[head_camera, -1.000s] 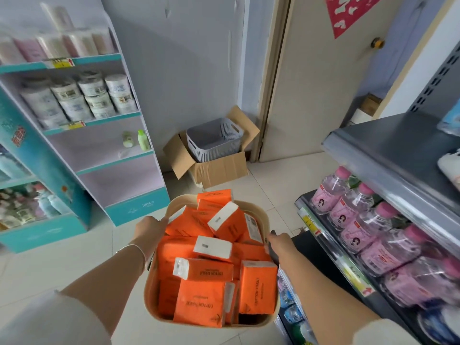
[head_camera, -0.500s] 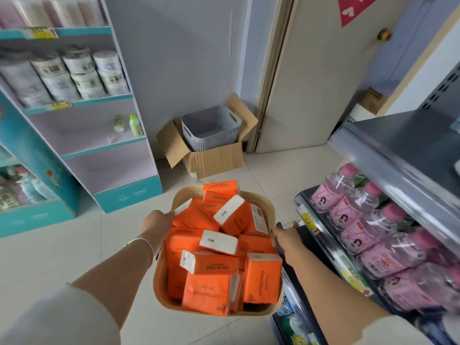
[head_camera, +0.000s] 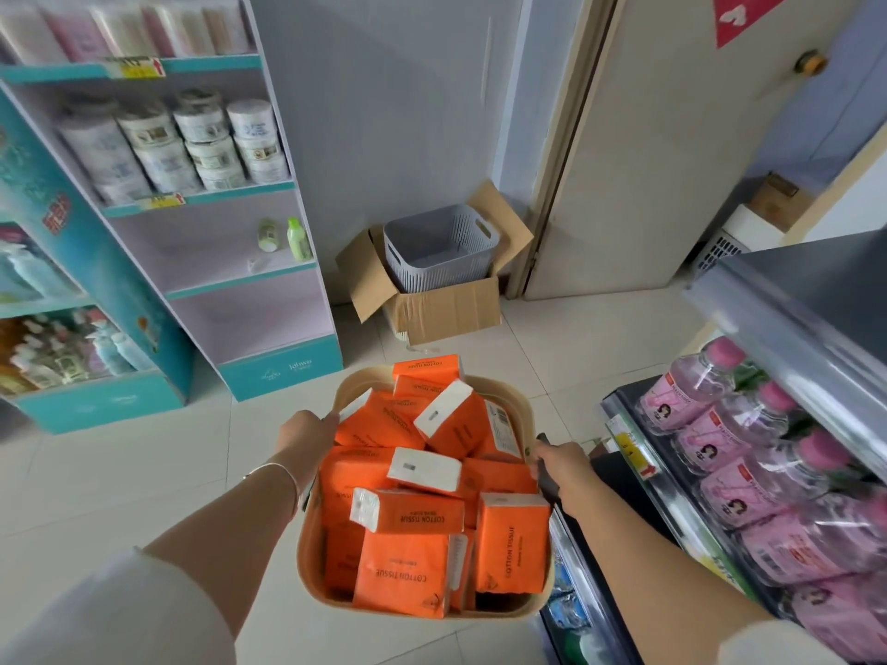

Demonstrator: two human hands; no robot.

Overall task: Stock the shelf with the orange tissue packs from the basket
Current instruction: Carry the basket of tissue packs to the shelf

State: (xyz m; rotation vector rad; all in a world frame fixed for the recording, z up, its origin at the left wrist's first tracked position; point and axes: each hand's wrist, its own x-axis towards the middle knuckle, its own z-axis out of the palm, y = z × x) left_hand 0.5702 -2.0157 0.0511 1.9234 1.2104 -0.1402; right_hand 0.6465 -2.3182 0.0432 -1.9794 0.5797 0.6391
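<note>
Fingers of the left hand (head_camera: 307, 436) curl over the basket (head_camera: 309, 563) rim at its 9 o'clock side, tips hidden inside. Those of the right hand (head_camera: 559, 460) wrap the dark handle (head_camera: 545, 477) at 3 o'clock. Both grips are as they were a second ago, and the packs (head_camera: 408, 568) lie heaped in the basket in the same jumble, none taken out. What has changed is the view: the shelf (head_camera: 240, 261) at 10 o'clock has drawn slightly nearer and its upper tiers have slid up the frame, so the person seems to be carrying the load toward it. Its bare lower tiers lie at 11 o'clock from the basket, well apart from it. Stocking has not begun, I judge; setting the basket down by the shelf would free a hand. The bottle rack (head_camera: 749, 453) at 3 o'clock stands just beside the right arm.
</note>
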